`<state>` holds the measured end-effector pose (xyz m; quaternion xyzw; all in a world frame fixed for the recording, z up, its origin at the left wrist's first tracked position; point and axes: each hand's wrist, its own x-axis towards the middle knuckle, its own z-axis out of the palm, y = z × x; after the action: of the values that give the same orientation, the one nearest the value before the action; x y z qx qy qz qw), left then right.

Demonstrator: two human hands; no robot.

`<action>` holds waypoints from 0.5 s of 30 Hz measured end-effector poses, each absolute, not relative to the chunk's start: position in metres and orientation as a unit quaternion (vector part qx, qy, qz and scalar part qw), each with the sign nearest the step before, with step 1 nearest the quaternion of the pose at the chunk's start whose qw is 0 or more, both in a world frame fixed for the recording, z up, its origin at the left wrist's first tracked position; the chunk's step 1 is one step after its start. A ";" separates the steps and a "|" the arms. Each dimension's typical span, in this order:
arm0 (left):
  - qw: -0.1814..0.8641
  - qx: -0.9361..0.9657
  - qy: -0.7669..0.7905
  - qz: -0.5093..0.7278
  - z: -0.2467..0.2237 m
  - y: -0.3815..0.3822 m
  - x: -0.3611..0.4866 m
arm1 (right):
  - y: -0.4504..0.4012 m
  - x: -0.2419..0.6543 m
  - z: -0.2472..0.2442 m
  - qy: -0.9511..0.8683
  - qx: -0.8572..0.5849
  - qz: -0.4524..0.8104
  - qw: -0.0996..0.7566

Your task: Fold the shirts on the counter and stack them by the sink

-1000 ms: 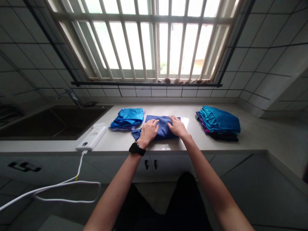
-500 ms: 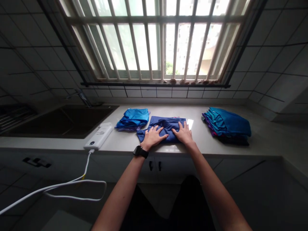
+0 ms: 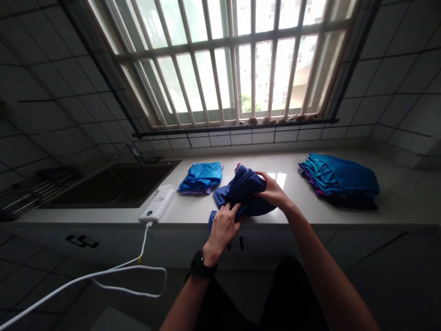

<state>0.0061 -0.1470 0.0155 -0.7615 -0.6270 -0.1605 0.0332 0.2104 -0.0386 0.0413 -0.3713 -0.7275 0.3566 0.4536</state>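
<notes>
- left hand [image 3: 222, 231], nearest: closed narrow, fingers [image 3: 229, 212] pinching the low front part of the dark blue shirt [image 3: 244, 192]; black watch [image 3: 200, 265] on the wrist
- right hand [image 3: 272, 191]: farther out, fingers curled round the shirt's right end, thumb on top, holding it
- shirt: bunched, not flat, between the hands, just above the counter's front edge; long axis runs diagonally from low near-left to high far-right, so its right end lies up and right of the left hand; left hand nearer its low corner [image 3: 212, 219], right hand nearer its top; cannot tell if it is fully off the counter
- white power bank [image 3: 156, 204] near front edge, left of shirt, white cable [image 3: 103, 273] hanging from it
- blue folded clothes [image 3: 200, 178] just left of shirt
- stacked clothes [image 3: 339, 181] well right
- counter [image 3: 396, 207], sink [image 3: 113, 186] at left, tap [image 3: 136, 153] behind it
- barred window [image 3: 234, 59] farthest
</notes>
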 end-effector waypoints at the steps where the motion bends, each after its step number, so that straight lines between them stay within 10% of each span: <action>1: 0.047 -0.747 -0.636 -0.189 0.017 -0.149 0.002 | -0.038 0.202 0.058 -0.750 -0.334 0.352 0.450; 9: 0.236 -0.584 -0.685 -0.364 0.113 -0.119 -0.058 | 0.036 0.098 0.217 -0.844 -0.051 0.286 0.450; 15: 0.177 -0.545 -0.767 -0.290 0.141 -0.073 -0.077 | 0.097 0.035 0.217 -0.839 -0.253 0.236 0.420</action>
<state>-0.0775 -0.0734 0.1413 -0.5445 -0.7670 -0.2897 0.1770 0.0348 0.0971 0.2169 -0.2527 -0.8390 0.2361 0.4200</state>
